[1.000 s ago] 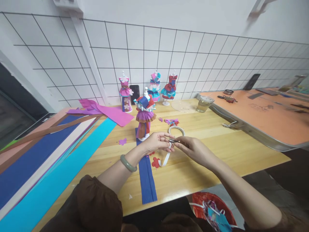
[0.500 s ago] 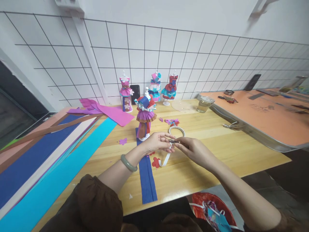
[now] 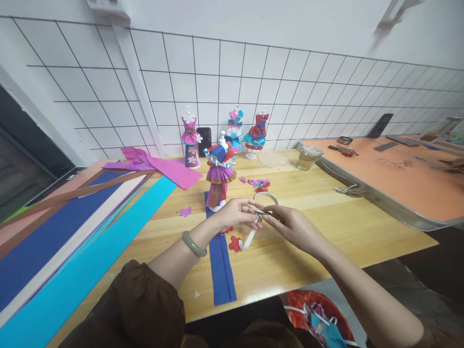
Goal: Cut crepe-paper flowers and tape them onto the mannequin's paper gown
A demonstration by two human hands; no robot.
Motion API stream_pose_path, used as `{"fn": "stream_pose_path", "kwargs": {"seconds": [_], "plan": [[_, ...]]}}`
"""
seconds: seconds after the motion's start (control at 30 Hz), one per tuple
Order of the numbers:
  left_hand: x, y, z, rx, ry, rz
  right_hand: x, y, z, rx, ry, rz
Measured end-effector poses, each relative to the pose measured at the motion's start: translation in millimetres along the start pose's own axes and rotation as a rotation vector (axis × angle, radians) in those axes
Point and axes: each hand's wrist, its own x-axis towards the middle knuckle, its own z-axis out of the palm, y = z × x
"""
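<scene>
My left hand (image 3: 237, 214) has its fingers closed on a strip of white double-sided tape (image 3: 249, 239), whose lower end hangs down to a red paper flower (image 3: 235, 243) on the table. In my right hand (image 3: 292, 226) is a small dark metal tool that looks like scissors (image 3: 264, 211), its blades at the tape between my two hands. Just behind them lies the tape roll (image 3: 276, 197). A mannequin in a purple and brown paper dress (image 3: 219, 174) stands beyond my left hand, by a strip of blue crepe paper (image 3: 222, 270).
Long crepe paper strips (image 3: 119, 232) cover the left of the table. Against the wall stand more dressed mannequins (image 3: 190, 140) and a phone (image 3: 204, 141). A lidded glass (image 3: 309, 158) is at the back right, beside an orange-topped surface (image 3: 391, 169). Below the edge sits a red-lined bin (image 3: 295, 316).
The blades have shifted slightly at the tape between my fingers. Both hands stay nearly in place, and the whole view has moved very slightly.
</scene>
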Motion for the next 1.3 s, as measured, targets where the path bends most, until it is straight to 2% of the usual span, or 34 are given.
{"fn": "stream_pose_path", "kwargs": {"seconds": [0.27,0.57,0.73,0.83,0.9,0.97,1.07,1.3], "plan": [[0.6,-2.2,-0.8,0.031,-0.013,0.001,-1.8,-2.9,5.7,0.100,0.013,0.007],[2.5,-7.2,-5.3,0.068,-0.057,0.015,-5.2,-1.4,11.2,0.130,-0.021,0.120],[2.1,-4.9,-2.8,0.057,0.005,-0.050,-7.1,3.5,13.9,0.050,0.058,0.097],[2.1,-2.6,0.0,0.095,0.062,-0.124,-9.1,5.7,15.7,-0.110,0.157,0.059],[2.0,-0.8,1.3,0.197,0.111,-0.134,-10.8,6.2,17.3,-0.259,0.241,0.018],[2.0,0.9,1.4,0.367,0.172,-0.074,-12.6,6.1,18.6,-0.381,0.306,-0.039],[2.6,3.3,-0.4,0.598,0.247,0.092,-14.9,6.0,19.5,-0.473,0.354,-0.110],[0.9,8.9,1.5,0.735,0.313,0.225,-17.5,5.9,18.1,-0.516,0.356,-0.136]]}}
